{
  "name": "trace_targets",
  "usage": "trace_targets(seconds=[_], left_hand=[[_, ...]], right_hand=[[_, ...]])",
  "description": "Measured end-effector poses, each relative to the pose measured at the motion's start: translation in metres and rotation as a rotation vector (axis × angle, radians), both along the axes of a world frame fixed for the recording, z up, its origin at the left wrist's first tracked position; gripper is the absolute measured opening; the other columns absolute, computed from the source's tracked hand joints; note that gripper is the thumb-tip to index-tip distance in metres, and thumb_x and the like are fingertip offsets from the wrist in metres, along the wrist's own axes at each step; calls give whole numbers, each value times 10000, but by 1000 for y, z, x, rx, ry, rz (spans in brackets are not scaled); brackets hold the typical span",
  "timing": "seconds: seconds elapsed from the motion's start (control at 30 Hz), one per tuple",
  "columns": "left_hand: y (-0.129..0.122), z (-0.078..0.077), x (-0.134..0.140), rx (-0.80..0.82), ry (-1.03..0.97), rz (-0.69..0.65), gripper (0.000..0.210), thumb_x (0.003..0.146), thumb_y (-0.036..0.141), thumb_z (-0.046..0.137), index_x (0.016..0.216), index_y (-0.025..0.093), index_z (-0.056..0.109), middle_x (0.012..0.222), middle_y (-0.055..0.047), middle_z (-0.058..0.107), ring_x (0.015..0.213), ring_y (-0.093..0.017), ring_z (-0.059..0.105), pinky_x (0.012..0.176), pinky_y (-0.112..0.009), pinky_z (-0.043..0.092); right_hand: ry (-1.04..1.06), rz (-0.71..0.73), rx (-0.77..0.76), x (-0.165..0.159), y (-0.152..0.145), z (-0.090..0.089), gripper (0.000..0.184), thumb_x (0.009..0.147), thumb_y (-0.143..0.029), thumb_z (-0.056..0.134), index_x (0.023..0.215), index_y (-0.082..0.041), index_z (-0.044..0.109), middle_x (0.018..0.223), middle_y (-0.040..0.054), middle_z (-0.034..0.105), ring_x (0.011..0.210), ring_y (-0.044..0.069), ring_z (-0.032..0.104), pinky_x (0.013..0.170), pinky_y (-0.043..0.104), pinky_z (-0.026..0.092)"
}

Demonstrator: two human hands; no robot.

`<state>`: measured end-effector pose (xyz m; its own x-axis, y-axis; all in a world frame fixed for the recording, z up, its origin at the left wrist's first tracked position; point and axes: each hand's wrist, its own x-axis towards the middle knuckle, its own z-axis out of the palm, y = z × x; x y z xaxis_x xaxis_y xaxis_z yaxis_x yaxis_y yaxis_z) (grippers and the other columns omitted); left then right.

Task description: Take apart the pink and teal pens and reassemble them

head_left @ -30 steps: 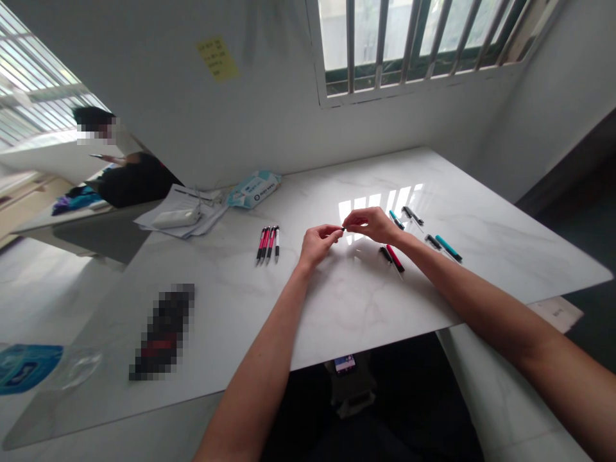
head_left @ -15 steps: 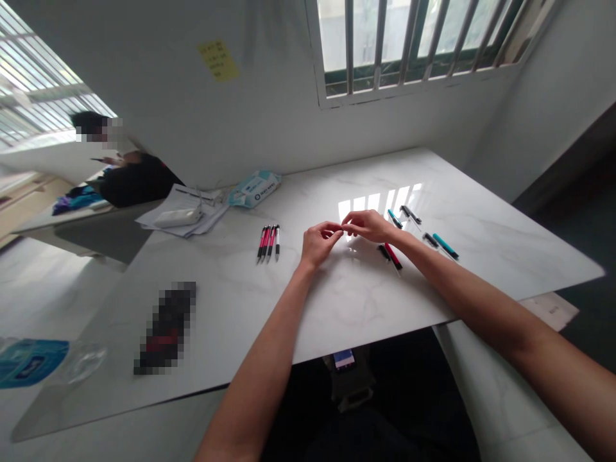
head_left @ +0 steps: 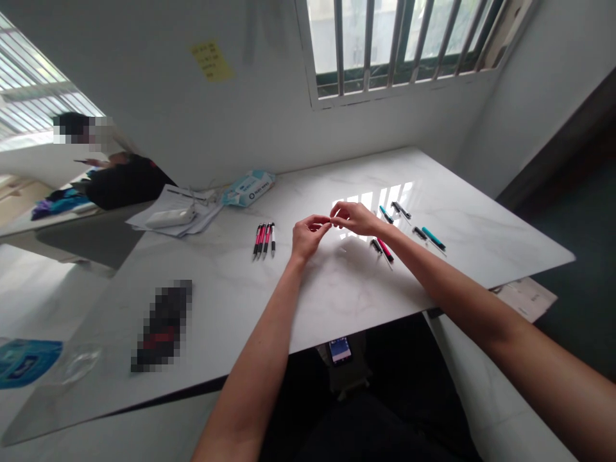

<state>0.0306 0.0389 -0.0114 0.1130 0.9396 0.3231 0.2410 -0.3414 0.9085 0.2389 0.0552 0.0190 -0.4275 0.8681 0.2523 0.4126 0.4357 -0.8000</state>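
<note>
Over the middle of the white table, my left hand [head_left: 308,237] and my right hand [head_left: 355,219] meet at the fingertips. Both are closed in a pinch, and whatever sits between the fingers is too small or hidden to make out. Under my right forearm lies a red pen barrel [head_left: 385,249], with a black pen part [head_left: 375,246] and a thin refill beside it. Farther right are a teal pen barrel [head_left: 434,238], a shorter teal piece [head_left: 385,214] and black pieces [head_left: 401,210]. Left of my hands, several red-and-black pens [head_left: 261,240] stand in a row with a white one [head_left: 273,240].
A wipes packet [head_left: 249,188] and papers [head_left: 168,218] lie along the back left. A blurred-out dark object [head_left: 162,327] rests on the left front, near a blue-labelled bottle [head_left: 31,362]. A phone [head_left: 340,351] shows below the table edge. Another person [head_left: 110,167] sits far left.
The whole view has shifted a little, so the scene sits farther left. My hands stay together in the same pinch, with only slight finger movement. The pens and parts lie as before.
</note>
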Motion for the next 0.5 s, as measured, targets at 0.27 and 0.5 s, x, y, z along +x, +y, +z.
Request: trace_targets(seconds=[0.27,0.5], left_hand=[[-1,0,3,12,-23,-26,319,803,452,852,996,198,838,1009,-102,833,827,-207,759,800,-323,582],[-1,8,4,-5,-44,-25,313,772,444,867,949,189,833,960,-91,827,822,-213,757,767,-314,575]], right_hand=[[-87,-84,31,-1,-7,4,310,1024,-385,612,850,-174,757,727,29,779,681,145,680,678,250,454],[130,-94,57,7,-17,-6,141,903,-296,694,985,-190,740,870,38,805,821,179,753,749,273,536]])
